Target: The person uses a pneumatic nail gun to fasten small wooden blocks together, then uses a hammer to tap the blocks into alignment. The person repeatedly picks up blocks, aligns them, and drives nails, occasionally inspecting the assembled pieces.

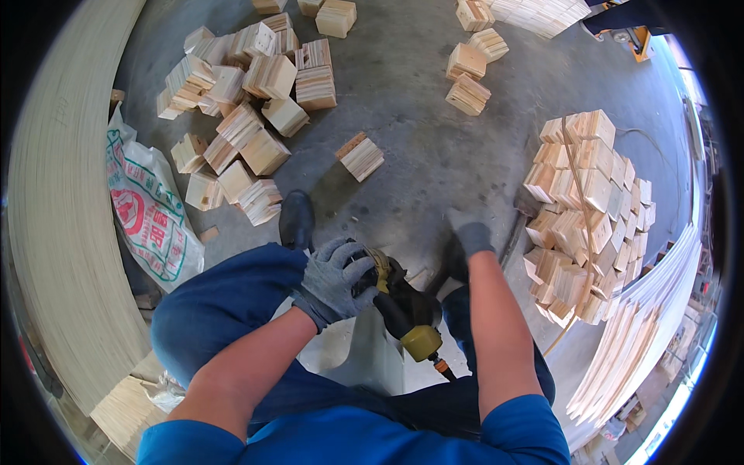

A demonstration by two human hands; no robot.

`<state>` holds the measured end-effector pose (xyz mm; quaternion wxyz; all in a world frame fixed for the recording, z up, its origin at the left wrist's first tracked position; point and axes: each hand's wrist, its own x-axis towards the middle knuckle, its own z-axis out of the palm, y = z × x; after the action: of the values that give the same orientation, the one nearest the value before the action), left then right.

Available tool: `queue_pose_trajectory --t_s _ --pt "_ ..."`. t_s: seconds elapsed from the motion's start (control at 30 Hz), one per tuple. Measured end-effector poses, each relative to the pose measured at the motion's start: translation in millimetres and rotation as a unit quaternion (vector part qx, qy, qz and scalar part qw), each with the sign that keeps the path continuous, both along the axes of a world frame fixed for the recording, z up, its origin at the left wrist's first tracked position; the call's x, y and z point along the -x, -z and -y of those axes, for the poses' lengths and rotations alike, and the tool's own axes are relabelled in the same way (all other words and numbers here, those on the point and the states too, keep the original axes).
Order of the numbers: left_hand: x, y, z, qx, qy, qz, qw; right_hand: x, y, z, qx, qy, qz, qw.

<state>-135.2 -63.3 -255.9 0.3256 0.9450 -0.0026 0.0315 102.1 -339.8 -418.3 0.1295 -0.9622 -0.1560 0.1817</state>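
My left hand [335, 277], in a grey knit glove, is wrapped around the head end of a yellow-and-black handheld power tool [397, 310]. The tool lies slantwise between my knees, with an orange collar and a black cord at its lower end. My right hand [471, 234], also in a grey glove, reaches forward near my right shoe, apart from the tool. Motion blurs its fingers, so I cannot make out whether they hold anything. Ahead of my hands, a small stack of wooden pieces [361, 157] rests on the concrete floor.
A heap of wooden blocks [267, 76] spreads across the far left, and a few blocks [467, 62] lie far right. To my right stands a strapped pile of blocks [593, 209] beside stacked thin boards [639, 341]. A white printed sack [155, 209] leans by the tall sheet stack [62, 194] at left.
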Motion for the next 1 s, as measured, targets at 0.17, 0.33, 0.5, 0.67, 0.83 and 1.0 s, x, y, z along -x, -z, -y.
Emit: queue_pose_trajectory --t_s 0.17,0.33,0.5,0.67,0.83,1.0 --pt "7.3 2.0 0.9 -0.011 -0.028 -0.026 0.999 22.0 -41.3 -162.8 -0.069 -0.105 -0.036 0.991" --pt "7.1 8.7 -0.8 0.004 -0.026 -0.02 0.999 22.1 -57.6 -223.8 -0.066 -0.071 -0.09 0.991" --pt "9.1 9.6 -5.1 0.001 -0.033 -0.029 0.999 29.5 -40.6 -239.0 -0.019 -0.09 -0.047 0.995" --pt "4.0 6.4 -7.0 -0.005 -0.035 -0.029 0.999 29.3 -12.4 -234.7 -0.04 -0.086 -0.007 0.995" --pt "5.5 8.2 -7.7 0.007 -0.032 -0.02 0.999 18.5 2.4 -211.0 -0.114 -0.035 0.017 0.993" --pt "9.7 11.2 -9.3 0.014 -0.043 -0.021 0.999 13.8 -42.2 -181.8 -0.036 -0.02 -0.06 0.997"
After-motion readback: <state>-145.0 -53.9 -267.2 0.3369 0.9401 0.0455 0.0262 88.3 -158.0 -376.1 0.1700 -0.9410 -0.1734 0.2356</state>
